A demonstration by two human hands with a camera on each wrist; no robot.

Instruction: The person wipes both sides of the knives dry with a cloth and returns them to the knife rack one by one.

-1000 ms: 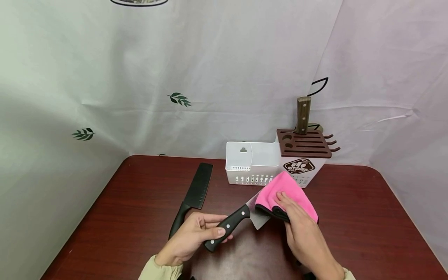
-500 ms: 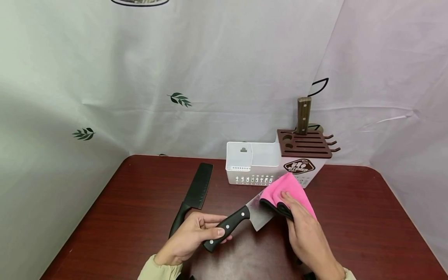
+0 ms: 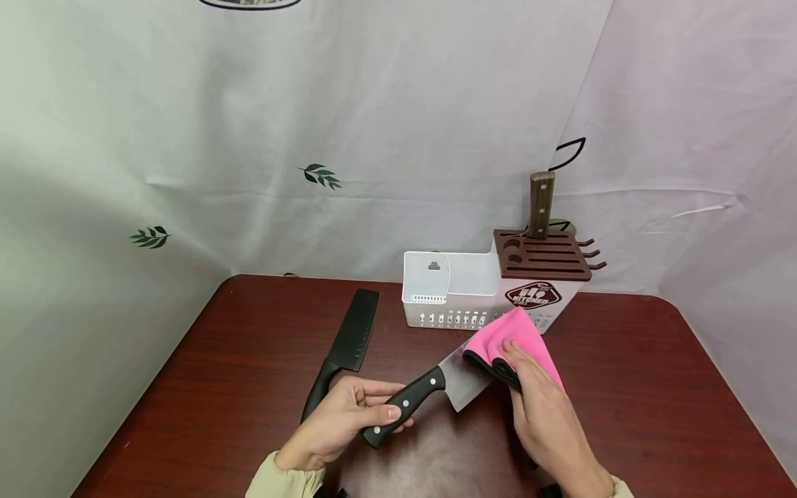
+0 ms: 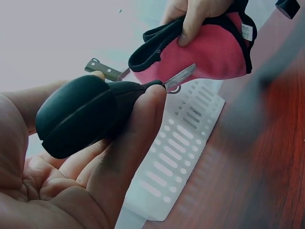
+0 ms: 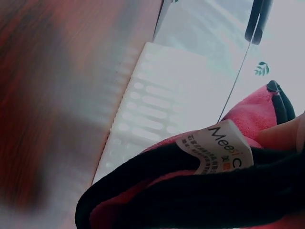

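Note:
My left hand [image 3: 349, 422] grips the black riveted handle [image 3: 406, 404] of a cleaver, its steel blade [image 3: 462, 380] slanting up to the right above the table. A pink cloth [image 3: 519, 335] with black edging is folded over the blade's far part, hiding the tip. My right hand [image 3: 544, 415] holds that cloth, fingers on top of it. In the left wrist view, the cloth [image 4: 205, 55] wraps round the blade, with the right thumb pressed against it. A white label [image 5: 217, 148] shows on the cloth in the right wrist view.
A black knife [image 3: 353, 332] lies on the red-brown table [image 3: 218, 387], its handle passing behind the left hand. At the back stands a white perforated rack [image 3: 451, 311] with a brown slotted knife-holder top [image 3: 548, 259]. One wooden-handled knife [image 3: 541, 205] stands in it.
The right hand has slid the cloth slightly to the right along the blade, baring more steel near the handle. The left hand keeps its grip, almost still.

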